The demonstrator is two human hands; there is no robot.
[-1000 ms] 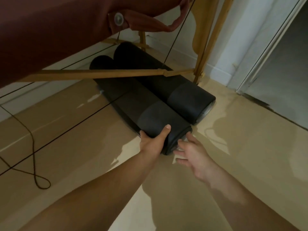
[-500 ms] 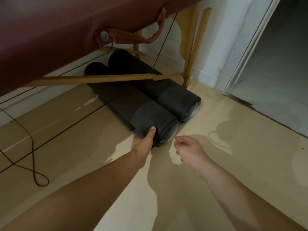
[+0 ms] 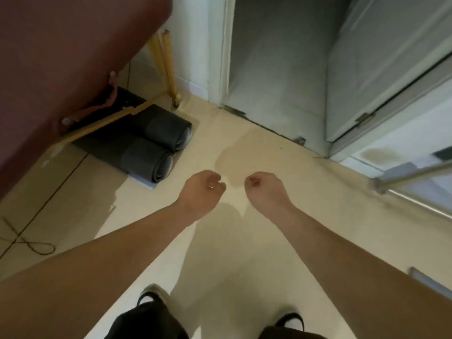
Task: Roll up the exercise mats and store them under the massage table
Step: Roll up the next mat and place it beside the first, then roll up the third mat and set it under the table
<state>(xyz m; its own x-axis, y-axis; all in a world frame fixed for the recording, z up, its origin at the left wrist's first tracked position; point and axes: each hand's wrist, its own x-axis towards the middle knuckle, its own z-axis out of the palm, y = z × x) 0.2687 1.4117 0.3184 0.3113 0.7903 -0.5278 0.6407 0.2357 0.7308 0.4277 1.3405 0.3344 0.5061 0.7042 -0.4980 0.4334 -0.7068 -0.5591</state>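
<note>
Two dark grey rolled mats lie side by side on the floor under the maroon massage table [image 3: 61, 57]. The nearer mat [image 3: 146, 159] and the farther mat [image 3: 163, 128] both stick out past the table's edge, their coiled ends facing right. A wooden brace [image 3: 102, 124] crosses above them. My left hand [image 3: 203, 189] hangs in the air to the right of the nearer mat, fingers curled in, holding nothing. My right hand [image 3: 265, 189] is beside it, also curled and empty. Neither hand touches a mat.
Wooden table legs [image 3: 166, 67] stand by the white wall. An open doorway [image 3: 276, 62] and a grey door [image 3: 391, 64] lie ahead right. A metal bar [image 3: 411, 174] crosses at right. Thin black cable [image 3: 31, 243] loops on the beige floor at left. My feet are at the bottom.
My left hand has let go of the nearer mat and both hands have pulled back with fingers curled. The view has risen and swung right; the mats stay under the table.
</note>
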